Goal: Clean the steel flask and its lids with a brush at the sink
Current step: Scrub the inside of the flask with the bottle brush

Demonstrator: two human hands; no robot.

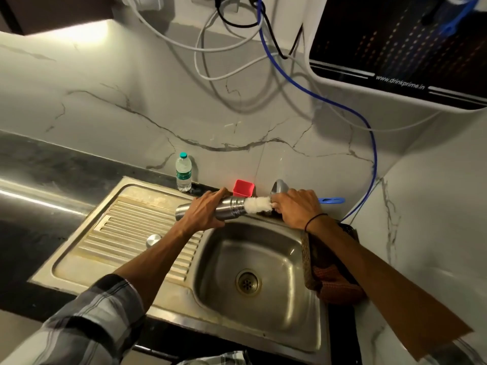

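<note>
My left hand (204, 210) grips the steel flask (232, 208), which lies sideways above the sink's far rim with its mouth pointing right. A white foamy bottle brush (257, 206) sits at the flask's mouth. My right hand (295, 206) holds the brush by its handle, whose blue end (332, 200) sticks out to the right. A round steel lid (153, 240) rests on the ribbed drainboard (126, 233). The sink basin (253, 259) lies below both hands.
A red square cup (243, 187) and the grey tap (279, 186) stand behind the hands at the wall. A small water bottle (183, 172) stands at the back left. A brown cloth (329, 275) lies right of the basin. Cables and a water purifier (400, 48) hang above.
</note>
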